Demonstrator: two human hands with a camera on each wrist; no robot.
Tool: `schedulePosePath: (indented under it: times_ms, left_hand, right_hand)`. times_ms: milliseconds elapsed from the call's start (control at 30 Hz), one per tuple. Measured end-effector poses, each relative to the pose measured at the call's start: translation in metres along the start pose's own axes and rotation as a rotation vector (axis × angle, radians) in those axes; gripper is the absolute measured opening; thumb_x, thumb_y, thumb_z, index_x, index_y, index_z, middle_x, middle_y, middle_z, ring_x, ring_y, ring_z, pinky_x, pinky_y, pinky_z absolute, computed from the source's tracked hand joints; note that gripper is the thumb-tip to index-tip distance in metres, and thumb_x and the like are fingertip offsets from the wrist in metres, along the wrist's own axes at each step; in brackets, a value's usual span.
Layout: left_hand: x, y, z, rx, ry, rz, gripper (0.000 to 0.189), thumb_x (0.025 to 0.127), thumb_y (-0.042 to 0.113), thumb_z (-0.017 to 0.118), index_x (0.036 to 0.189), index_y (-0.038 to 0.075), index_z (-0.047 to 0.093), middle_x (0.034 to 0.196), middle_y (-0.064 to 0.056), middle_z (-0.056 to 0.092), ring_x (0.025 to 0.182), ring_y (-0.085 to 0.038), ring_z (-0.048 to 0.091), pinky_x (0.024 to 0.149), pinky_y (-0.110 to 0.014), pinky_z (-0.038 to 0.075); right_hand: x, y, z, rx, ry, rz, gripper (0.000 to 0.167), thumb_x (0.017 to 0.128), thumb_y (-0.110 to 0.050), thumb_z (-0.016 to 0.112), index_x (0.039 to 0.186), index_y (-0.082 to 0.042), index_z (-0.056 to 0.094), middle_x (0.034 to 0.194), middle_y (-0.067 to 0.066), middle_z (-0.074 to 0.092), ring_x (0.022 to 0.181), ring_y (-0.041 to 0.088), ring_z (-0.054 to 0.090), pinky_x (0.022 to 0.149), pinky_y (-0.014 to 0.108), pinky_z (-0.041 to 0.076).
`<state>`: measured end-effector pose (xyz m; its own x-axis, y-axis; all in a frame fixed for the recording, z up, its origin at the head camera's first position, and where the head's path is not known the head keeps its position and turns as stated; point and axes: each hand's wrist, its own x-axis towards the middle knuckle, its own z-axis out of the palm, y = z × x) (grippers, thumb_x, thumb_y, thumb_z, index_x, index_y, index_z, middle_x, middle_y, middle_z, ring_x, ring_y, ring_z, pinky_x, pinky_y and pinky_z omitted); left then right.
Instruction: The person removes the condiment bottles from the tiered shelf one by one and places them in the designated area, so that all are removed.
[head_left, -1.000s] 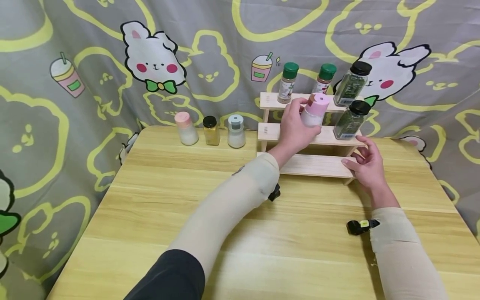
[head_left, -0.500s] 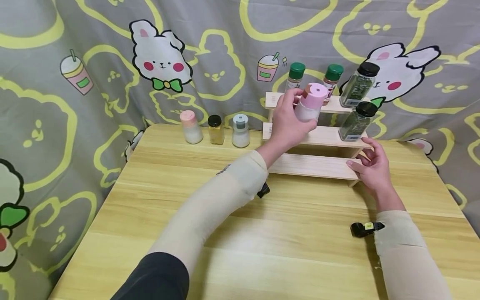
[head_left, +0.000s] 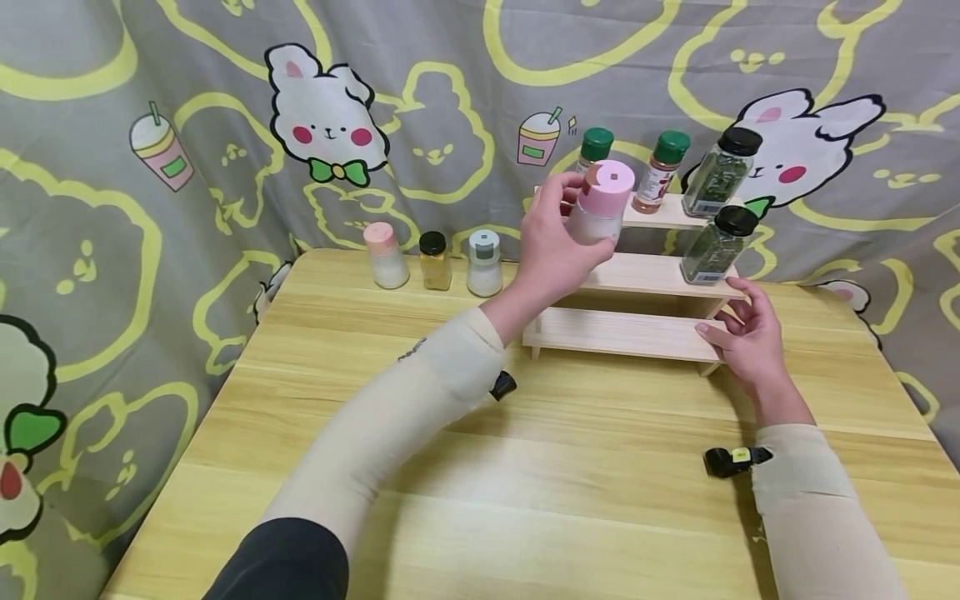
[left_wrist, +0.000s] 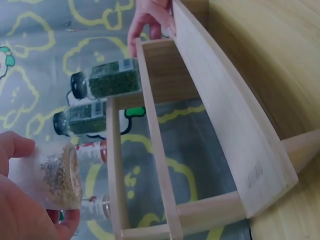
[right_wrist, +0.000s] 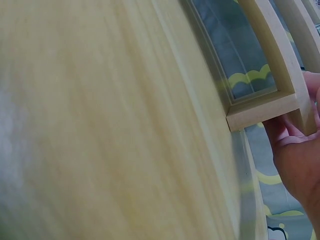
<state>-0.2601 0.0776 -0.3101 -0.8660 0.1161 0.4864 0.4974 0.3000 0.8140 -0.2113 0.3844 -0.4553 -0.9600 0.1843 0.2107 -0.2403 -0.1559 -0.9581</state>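
In the head view my left hand [head_left: 558,242] grips a pink-capped glass shaker [head_left: 603,204], held in the air in front of the left part of a three-tier wooden rack [head_left: 622,333]. Pale grains show through the shaker's base [left_wrist: 62,175] in the left wrist view. My right hand [head_left: 750,337] holds the rack's right end, thumb on the lowest shelf. A black-capped jar of green herbs [head_left: 712,250] stands on the middle shelf. The top shelf bears another herb jar [head_left: 720,175] and a green-capped red-labelled bottle [head_left: 656,175]; a second green-capped bottle [head_left: 596,146] is partly hidden behind the shaker.
Left of the rack, a pink-capped shaker [head_left: 387,258], a black-capped yellow spice jar [head_left: 435,262] and a grey-white-capped shaker [head_left: 484,267] line the back of the wooden table [head_left: 562,483]. A patterned curtain [head_left: 442,108] hangs behind.
My left hand has carried the pink-capped shaker leftward and a little up, away from the middle of the rack. The right hand keeps its hold on the rack. The head view has shifted slightly.
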Motion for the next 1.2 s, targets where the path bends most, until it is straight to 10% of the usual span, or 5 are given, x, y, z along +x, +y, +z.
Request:
schedulePosePath:
  times_ms: [1200]
  left_hand:
    - [-0.037, -0.072, -0.069, -0.018, 0.191, -0.166, 0.070, 0.065, 0.003, 0.089, 0.122, 0.010, 0.049, 0.114, -0.004, 0.055, 0.103, -0.018, 0.055, 0.085, -0.028, 0.050]
  right_hand:
    - [0.000, 0.002, -0.001, -0.021, 0.002, 0.000, 0.081, 0.078, 0.034, 0.058, 0.142, -0.015, 0.050, 0.124, 0.004, 0.060, 0.108, 0.019, 0.062, 0.070, 0.023, 0.057]
